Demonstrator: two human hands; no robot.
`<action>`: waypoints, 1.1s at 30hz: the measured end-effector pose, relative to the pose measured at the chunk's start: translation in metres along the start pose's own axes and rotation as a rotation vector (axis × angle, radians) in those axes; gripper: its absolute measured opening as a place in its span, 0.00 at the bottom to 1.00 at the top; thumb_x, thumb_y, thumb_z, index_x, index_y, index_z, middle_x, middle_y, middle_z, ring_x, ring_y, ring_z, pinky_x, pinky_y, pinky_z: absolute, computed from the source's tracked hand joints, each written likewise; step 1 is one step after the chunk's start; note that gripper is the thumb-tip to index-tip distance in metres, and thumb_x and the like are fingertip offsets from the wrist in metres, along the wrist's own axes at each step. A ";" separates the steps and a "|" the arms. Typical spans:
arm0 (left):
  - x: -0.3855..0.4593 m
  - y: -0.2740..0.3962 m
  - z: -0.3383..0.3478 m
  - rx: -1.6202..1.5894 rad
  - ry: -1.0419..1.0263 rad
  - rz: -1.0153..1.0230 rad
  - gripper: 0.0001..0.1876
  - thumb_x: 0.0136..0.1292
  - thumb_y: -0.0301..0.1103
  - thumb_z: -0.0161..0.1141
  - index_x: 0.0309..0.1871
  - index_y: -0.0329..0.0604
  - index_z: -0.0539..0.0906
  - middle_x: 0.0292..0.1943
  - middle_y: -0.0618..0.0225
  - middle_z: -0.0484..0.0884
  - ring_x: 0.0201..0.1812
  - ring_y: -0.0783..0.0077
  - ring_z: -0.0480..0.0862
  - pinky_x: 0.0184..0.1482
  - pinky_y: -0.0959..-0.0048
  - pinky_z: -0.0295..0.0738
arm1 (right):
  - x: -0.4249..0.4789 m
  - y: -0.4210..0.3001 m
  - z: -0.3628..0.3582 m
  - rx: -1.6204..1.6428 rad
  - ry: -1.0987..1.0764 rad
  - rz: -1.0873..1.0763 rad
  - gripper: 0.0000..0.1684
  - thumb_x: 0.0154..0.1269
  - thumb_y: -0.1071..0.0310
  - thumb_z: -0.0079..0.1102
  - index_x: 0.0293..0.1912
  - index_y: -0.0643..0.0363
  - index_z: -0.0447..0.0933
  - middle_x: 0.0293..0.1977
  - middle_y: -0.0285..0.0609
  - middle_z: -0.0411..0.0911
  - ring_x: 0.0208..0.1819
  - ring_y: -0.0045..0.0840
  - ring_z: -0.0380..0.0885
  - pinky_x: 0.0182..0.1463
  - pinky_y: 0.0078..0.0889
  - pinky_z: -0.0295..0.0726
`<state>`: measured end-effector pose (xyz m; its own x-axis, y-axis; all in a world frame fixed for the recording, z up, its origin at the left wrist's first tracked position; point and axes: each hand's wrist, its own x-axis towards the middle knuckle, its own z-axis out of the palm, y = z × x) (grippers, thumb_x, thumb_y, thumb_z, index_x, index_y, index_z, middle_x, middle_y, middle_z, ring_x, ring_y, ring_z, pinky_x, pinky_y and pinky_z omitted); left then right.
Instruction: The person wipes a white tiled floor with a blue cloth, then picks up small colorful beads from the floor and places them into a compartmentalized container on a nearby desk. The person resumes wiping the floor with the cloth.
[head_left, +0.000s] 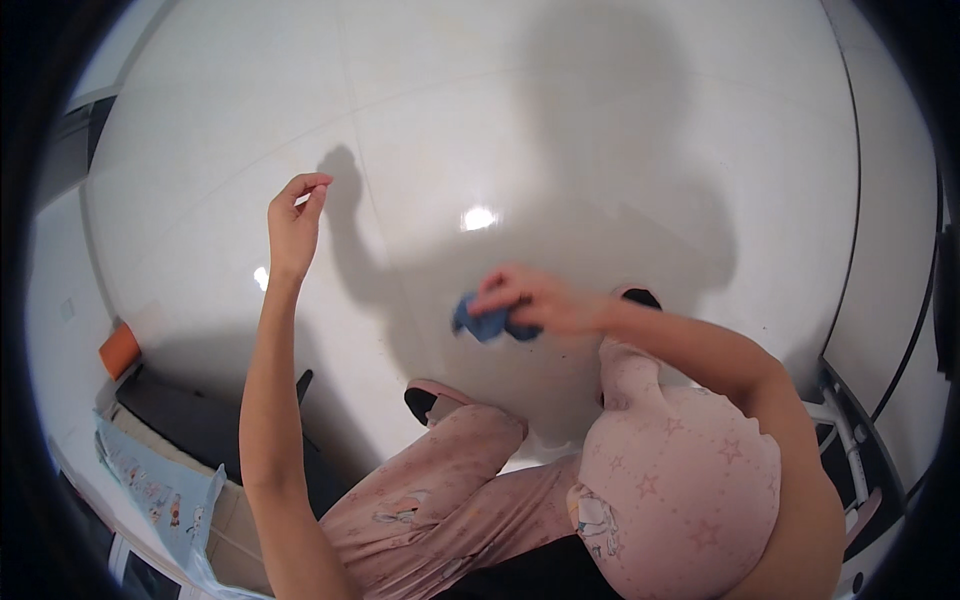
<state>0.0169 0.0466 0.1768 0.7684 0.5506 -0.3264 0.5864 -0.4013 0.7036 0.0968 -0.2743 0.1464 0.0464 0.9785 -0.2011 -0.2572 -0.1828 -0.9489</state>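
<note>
My right hand (536, 298), blurred, is low over the pale floor in front of my knees. It holds a crumpled blue cloth (484, 324) with a darker fold hanging beneath the fingers. Off to the left my left hand (296, 217) is raised, its thumb and index fingertips nearly together; whether something small is between them I cannot tell. Pink star-patterned trousers (442, 487) cover my bent legs. A slipper with a black insole and pink edge (420, 405) is on my left foot, and another (640, 298) shows partly behind my right forearm.
Pale glossy floor (465, 135) bears my shadow and small dark specks. At the lower left are an orange object (120, 351), a dark panel (180, 412) and a light blue printed cloth (157, 487) over beige cushioning. A white metal frame (851, 442) stands at the right.
</note>
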 end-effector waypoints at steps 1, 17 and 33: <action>0.001 0.001 0.000 -0.001 0.020 -0.001 0.09 0.67 0.28 0.52 0.44 0.34 0.80 0.38 0.69 0.81 0.31 0.82 0.72 0.36 0.82 0.68 | 0.000 -0.012 -0.024 0.172 0.069 -0.001 0.28 0.47 0.81 0.51 0.51 0.59 0.78 0.49 0.41 0.71 0.53 0.31 0.69 0.59 0.31 0.66; -0.008 -0.005 0.020 0.003 0.033 -0.009 0.08 0.66 0.26 0.50 0.43 0.37 0.80 0.43 0.67 0.81 0.46 0.76 0.78 0.46 0.76 0.72 | -0.089 0.001 -0.396 -1.058 1.337 0.247 0.32 0.53 0.82 0.44 0.56 0.50 0.77 0.53 0.43 0.73 0.54 0.27 0.71 0.61 0.22 0.65; 0.022 0.017 0.019 -0.034 0.005 0.046 0.09 0.67 0.27 0.51 0.44 0.36 0.80 0.40 0.71 0.81 0.35 0.83 0.73 0.38 0.82 0.68 | -0.035 0.044 0.028 -0.719 -0.142 -0.019 0.28 0.48 0.77 0.55 0.51 0.47 0.78 0.44 0.43 0.71 0.49 0.38 0.68 0.50 0.40 0.66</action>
<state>0.0481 0.0382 0.1695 0.7929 0.5359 -0.2901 0.5414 -0.4010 0.7390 0.0567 -0.3135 0.1188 -0.0937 0.9761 -0.1962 0.4420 -0.1358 -0.8867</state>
